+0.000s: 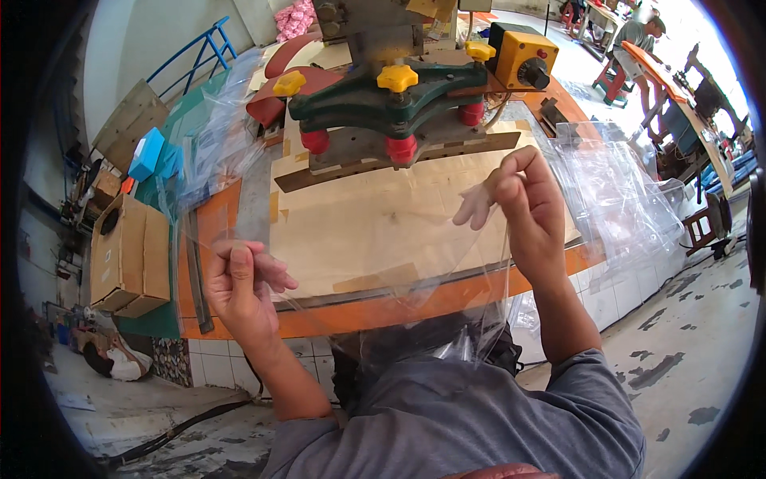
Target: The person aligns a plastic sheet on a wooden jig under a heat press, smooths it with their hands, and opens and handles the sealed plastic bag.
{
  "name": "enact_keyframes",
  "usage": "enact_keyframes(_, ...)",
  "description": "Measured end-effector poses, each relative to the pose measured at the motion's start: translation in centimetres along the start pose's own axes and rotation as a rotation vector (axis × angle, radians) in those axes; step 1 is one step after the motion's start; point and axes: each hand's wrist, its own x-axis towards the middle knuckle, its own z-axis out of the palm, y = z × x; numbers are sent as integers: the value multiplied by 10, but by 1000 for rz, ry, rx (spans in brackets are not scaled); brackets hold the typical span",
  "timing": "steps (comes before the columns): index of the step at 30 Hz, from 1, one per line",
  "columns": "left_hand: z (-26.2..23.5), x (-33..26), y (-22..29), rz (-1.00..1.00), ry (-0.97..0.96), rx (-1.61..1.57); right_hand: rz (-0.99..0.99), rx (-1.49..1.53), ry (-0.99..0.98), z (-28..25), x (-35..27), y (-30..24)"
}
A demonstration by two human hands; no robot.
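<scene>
I hold a clear plastic bag (383, 271) stretched between both hands above the orange-edged workbench (447, 291). My left hand (243, 283) pinches its left corner, fingers closed. My right hand (523, 199) pinches the upper right edge between thumb and fingers. The film hangs down toward my lap. Beneath it lies a light wooden board (375, 215) on the bench.
A green press head (391, 100) with yellow knobs and red feet stands over the board's far edge, with a yellow control box (523, 60) behind it. Piles of clear bags lie at the left (211, 136) and right (618, 191). A cardboard box (128, 255) sits left. A person works at far right (638, 32).
</scene>
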Motion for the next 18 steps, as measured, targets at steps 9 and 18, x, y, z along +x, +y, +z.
enact_keyframes(9, 2, -1, 1, 30, 64, 43, 105, -283, 33, 0, -6, -8)
enact_keyframes(18, -3, -5, -2, 58, -23, 26, 150, -210, 14, -3, -6, -16)
